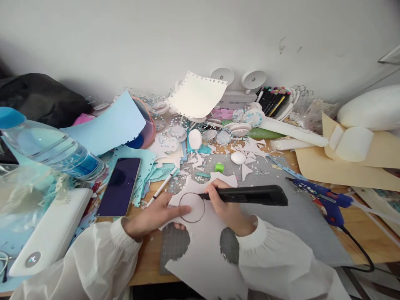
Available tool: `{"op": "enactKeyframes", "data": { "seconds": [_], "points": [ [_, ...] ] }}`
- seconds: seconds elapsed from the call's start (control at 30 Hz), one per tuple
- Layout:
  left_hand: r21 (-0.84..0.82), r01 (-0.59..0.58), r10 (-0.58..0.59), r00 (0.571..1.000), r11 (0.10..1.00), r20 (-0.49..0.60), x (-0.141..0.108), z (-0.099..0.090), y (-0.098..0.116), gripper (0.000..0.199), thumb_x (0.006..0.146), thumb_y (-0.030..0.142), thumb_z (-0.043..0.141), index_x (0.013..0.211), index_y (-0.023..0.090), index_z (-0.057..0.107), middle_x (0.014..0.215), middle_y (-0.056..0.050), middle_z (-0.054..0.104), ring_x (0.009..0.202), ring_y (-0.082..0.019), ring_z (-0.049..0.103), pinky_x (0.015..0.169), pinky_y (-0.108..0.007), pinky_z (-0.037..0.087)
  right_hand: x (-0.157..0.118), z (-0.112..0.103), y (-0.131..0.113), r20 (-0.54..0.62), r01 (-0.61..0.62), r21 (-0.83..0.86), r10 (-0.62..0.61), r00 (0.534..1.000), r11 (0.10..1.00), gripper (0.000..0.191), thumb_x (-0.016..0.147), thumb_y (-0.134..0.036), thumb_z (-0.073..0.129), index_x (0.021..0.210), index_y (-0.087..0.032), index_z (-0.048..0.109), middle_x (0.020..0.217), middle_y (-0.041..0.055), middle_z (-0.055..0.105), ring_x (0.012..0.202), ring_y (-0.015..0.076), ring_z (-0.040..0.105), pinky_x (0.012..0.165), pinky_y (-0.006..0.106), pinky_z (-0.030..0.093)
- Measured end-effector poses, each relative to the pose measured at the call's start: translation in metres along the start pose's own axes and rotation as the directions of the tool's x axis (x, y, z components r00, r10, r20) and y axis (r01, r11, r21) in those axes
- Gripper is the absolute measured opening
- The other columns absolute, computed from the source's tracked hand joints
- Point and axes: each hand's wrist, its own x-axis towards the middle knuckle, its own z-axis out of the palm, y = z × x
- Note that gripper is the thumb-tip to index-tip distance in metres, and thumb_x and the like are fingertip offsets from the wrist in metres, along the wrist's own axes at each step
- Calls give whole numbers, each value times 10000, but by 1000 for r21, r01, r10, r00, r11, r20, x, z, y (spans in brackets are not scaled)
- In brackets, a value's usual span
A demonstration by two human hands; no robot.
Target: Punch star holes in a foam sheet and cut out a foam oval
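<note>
A white foam sheet (pixel 204 241) with rounded cutouts lies over the grey cutting mat (pixel 265 225). On its upper part is a drawn circle. My left hand (pixel 159 214) grips the sheet's left edge, thumb on top across the circle and fingertips showing beneath. My right hand (pixel 226 208) is closed on a black utility knife (pixel 250 195), whose tip end is at the circle's right edge while the handle points right.
A phone (pixel 120 187), a water bottle (pixel 59 148) and a white power bank (pixel 53 231) lie at left. White scraps and a green sharpener (pixel 219 167) sit beyond the sheet. A blue glue gun (pixel 325 198) with its cord is at right.
</note>
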Motion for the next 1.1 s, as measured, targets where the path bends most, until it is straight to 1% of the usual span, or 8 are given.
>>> {"op": "enactKeyframes", "data": {
  "seconds": [0.17, 0.4, 0.57, 0.77, 0.9, 1.1],
  "points": [
    [-13, -6, 5, 1000, 1000, -9, 1, 0, -3, 379, 763, 439, 738, 959, 126, 655, 771, -49, 722, 590, -145, 657, 593, -240, 554, -3, -6, -1, 13, -11, -26, 11, 1000, 1000, 280, 935, -300, 462, 687, -197, 540, 626, -12, 591, 606, 134, 543, 606, 245, 421],
    [-22, -5, 5, 1000, 1000, 0, -2, 2, 2, 380, 749, 440, 747, 926, 115, 665, 746, -51, 714, 566, -138, 643, 578, -239, 554, -7, -12, -1, 19, -6, -57, 7, 1000, 998, 239, 915, -267, 482, 706, -196, 572, 626, -21, 604, 582, 128, 559, 581, 231, 416],
    [-5, -14, 14, 1000, 1000, 13, -3, 2, 0, 370, 768, 451, 727, 925, 120, 671, 791, -68, 726, 615, -159, 664, 609, -260, 569, -7, -14, -3, 76, -6, -94, 13, 997, 996, 208, 912, -269, 487, 746, -202, 592, 664, -14, 635, 635, 135, 596, 605, 222, 436],
    [-18, -1, 1, 1000, 1000, -30, -4, 4, 0, 364, 743, 441, 748, 916, 128, 682, 806, -65, 731, 639, -174, 678, 616, -270, 578, -4, -9, -2, 124, -24, -95, 36, 992, 995, 241, 920, -314, 478, 721, -204, 557, 608, -21, 568, 575, 129, 542, 574, 235, 430],
    [-19, 7, -7, 999, 1000, -33, -3, 5, 1, 358, 736, 439, 756, 889, 124, 683, 772, -59, 729, 618, -169, 672, 609, -270, 578, -4, -10, -2, 119, -45, -87, 56, 991, 995, 238, 911, -323, 479, 708, -218, 548, 645, -2, 595, 629, 150, 562, 583, 253, 439],
    [-43, 10, -13, 998, 999, -61, -5, 9, 7, 376, 706, 424, 784, 891, 114, 682, 781, -58, 724, 610, -159, 663, 585, -258, 576, -5, -13, 0, 80, -73, -28, 75, 994, 997, 250, 909, -301, 465, 676, -251, 538, 620, -8, 587, 610, 161, 556, 591, 286, 443]
  ]
}}
